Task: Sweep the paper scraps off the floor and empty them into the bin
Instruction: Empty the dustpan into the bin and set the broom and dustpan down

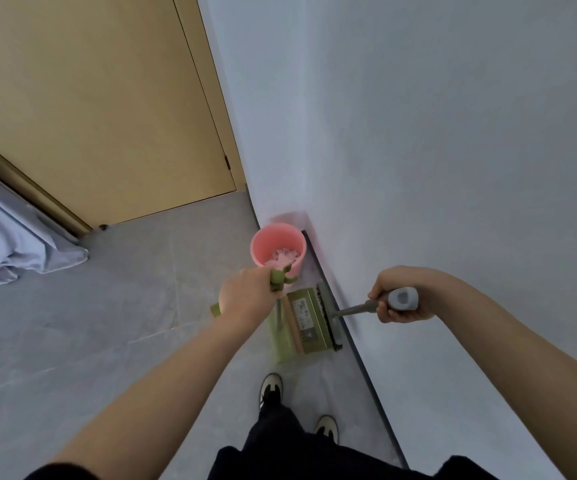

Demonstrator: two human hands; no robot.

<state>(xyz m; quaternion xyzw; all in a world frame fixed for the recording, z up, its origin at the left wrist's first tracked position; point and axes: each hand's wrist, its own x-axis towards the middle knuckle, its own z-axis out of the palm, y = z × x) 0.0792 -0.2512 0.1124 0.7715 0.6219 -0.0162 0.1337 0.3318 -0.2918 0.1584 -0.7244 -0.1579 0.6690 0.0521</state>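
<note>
The green dustpan handle (pixel 278 282) is gripped by the curled fingers of the left hand (pixel 245 299), the grey broom handle (pixel 399 299) by the right hand (pixel 401 296), beside the pink bin (pixel 263 244) where paper scraps (pixel 283 256) are held.

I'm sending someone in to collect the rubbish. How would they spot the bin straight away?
Follow the pale wall on the right down to its dark skirting board. There, on the grey tiled floor, stands a round pink plastic bin, open-topped, with paper scraps inside. It is the only pink, round thing; the green dustpan beside it is flat and boxy.
</note>
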